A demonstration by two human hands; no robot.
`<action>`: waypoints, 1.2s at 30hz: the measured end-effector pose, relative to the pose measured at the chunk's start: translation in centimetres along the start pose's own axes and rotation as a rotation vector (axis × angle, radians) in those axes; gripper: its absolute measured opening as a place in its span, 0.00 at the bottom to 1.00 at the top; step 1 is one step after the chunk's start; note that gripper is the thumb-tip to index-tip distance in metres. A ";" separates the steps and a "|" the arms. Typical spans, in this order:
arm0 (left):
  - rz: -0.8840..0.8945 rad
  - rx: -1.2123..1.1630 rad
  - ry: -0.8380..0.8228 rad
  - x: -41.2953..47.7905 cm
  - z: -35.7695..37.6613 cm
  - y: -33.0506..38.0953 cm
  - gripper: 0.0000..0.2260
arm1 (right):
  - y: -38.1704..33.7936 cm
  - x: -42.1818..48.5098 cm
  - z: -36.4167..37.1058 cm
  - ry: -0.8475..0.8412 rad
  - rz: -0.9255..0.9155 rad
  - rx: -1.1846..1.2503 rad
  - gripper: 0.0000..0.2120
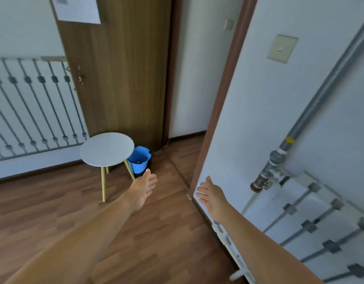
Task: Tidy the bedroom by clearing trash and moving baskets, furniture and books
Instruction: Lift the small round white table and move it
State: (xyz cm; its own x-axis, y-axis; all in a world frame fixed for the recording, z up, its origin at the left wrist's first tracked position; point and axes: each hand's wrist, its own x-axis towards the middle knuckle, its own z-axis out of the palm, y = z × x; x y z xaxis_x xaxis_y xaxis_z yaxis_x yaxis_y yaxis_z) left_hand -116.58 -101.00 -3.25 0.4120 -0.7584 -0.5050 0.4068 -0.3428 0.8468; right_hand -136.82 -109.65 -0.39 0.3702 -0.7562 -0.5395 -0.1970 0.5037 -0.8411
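Head view: a small round table [107, 149] with a grey top and three pale wooden legs stands on the wood floor [156, 232] in front of a brown door [123, 68]. Just behind it to the right, partly hidden by the top and one leg, a blue bin [138, 160] sits close to the foot of the door. Both arms reach forward. The left hand [143, 188] has its fingers straight and together and holds nothing. It is near the table's right leg and in front of the bin; I cannot tell whether it touches either. The right hand [209, 194], fingers straight and slightly spread, is empty beside the door frame [224, 95]. A paper [78, 9] is stuck on the door. A radiator [33, 107] lines the left wall. On the right wall are a second radiator [312, 222], a grey pipe [320, 95] and a switch [281, 49].
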 end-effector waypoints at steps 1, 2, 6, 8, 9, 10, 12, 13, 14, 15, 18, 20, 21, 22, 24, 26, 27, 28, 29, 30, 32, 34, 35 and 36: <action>-0.002 -0.014 0.022 0.4 -0.8 0.3 0.25 | -0.4 0.8 0.9 -0.014 0.004 -0.008 0.27; -0.004 -0.025 0.043 0.7 -1.4 0.6 0.24 | -0.8 1.5 1.6 -0.024 0.010 -0.019 0.27; -0.006 -0.059 0.120 2.7 -3.7 1.9 0.24 | -2.3 4.7 4.5 -0.078 0.031 -0.055 0.27; 0.000 -0.060 0.153 4.0 -4.5 2.5 0.24 | -2.9 6.6 5.7 -0.103 0.039 -0.069 0.27; 0.003 -0.062 0.167 4.7 -4.9 2.8 0.24 | -3.3 7.5 6.2 -0.119 0.046 -0.076 0.27; 0.003 -0.072 0.181 5.4 -5.2 3.3 0.24 | -3.8 8.4 6.7 -0.132 0.053 -0.077 0.27; 0.004 -0.088 0.206 7.1 -5.7 4.3 0.24 | -4.8 10.6 7.6 -0.157 0.060 -0.092 0.28; 0.008 -0.090 0.213 8.0 -5.9 4.8 0.25 | -5.2 11.6 7.9 -0.167 0.055 -0.103 0.28; 0.008 -0.098 0.220 9.0 -6.0 5.6 0.25 | -6.1 12.9 8.3 -0.176 0.050 -0.104 0.28; 0.008 -0.099 0.225 9.9 -6.1 6.2 0.25 | -6.8 14.1 8.5 -0.182 0.044 -0.107 0.28; 0.022 -0.112 0.243 13.0 -6.4 8.5 0.25 | -9.7 18.0 9.5 -0.211 0.031 -0.112 0.27; 0.025 -0.128 0.264 14.9 -6.5 9.9 0.25 | -11.5 20.6 10.2 -0.230 0.021 -0.136 0.27; 0.027 -0.146 0.277 15.9 -6.8 10.5 0.25 | -12.2 22.0 10.7 -0.244 0.017 -0.151 0.27; 0.028 -0.157 0.291 16.6 -7.0 10.9 0.25 | -12.8 23.0 11.2 -0.250 0.016 -0.162 0.27; 0.032 -0.187 0.318 18.0 -7.9 11.3 0.25 | -13.7 25.2 12.3 -0.262 0.019 -0.180 0.27; 0.022 -0.208 0.342 19.0 -9.0 11.4 0.25 | -14.0 27.1 13.5 -0.274 0.038 -0.191 0.27; 0.013 -0.218 0.355 19.5 -9.6 11.3 0.25 | -14.0 28.0 14.3 -0.282 0.054 -0.195 0.27; 0.010 -0.224 0.375 19.9 -10.4 11.1 0.25 | -13.9 28.8 15.1 -0.294 0.069 -0.205 0.27; 0.007 -0.232 0.400 20.4 -11.2 11.1 0.25 | -13.7 29.5 16.0 -0.307 0.085 -0.217 0.27; 0.006 -0.237 0.428 20.7 -11.9 11.2 0.24 | -13.6 30.1 16.9 -0.318 0.093 -0.229 0.27; 0.001 -0.252 0.470 21.8 -13.6 11.5 0.24 | -13.5 31.1 18.8 -0.331 0.114 -0.242 0.27; -0.013 -0.270 0.481 23.2 -15.5 12.1 0.24 | -13.7 32.7 20.8 -0.340 0.124 -0.257 0.27; -0.020 -0.281 0.478 23.9 -16.2 12.4 0.25 | -13.8 33.4 21.7 -0.343 0.123 -0.260 0.27; -0.024 -0.290 0.477 24.6 -17.1 12.8 0.25 | -13.9 34.2 22.6 -0.346 0.118 -0.260 0.27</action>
State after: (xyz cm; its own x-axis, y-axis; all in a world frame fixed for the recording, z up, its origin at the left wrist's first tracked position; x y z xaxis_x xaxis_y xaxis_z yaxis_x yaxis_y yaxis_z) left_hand -87.34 -114.59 -7.72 0.6959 -0.3942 -0.6002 0.6006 -0.1387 0.7875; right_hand -100.92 -133.09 -6.27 0.6047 -0.4938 -0.6249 -0.4610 0.4228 -0.7802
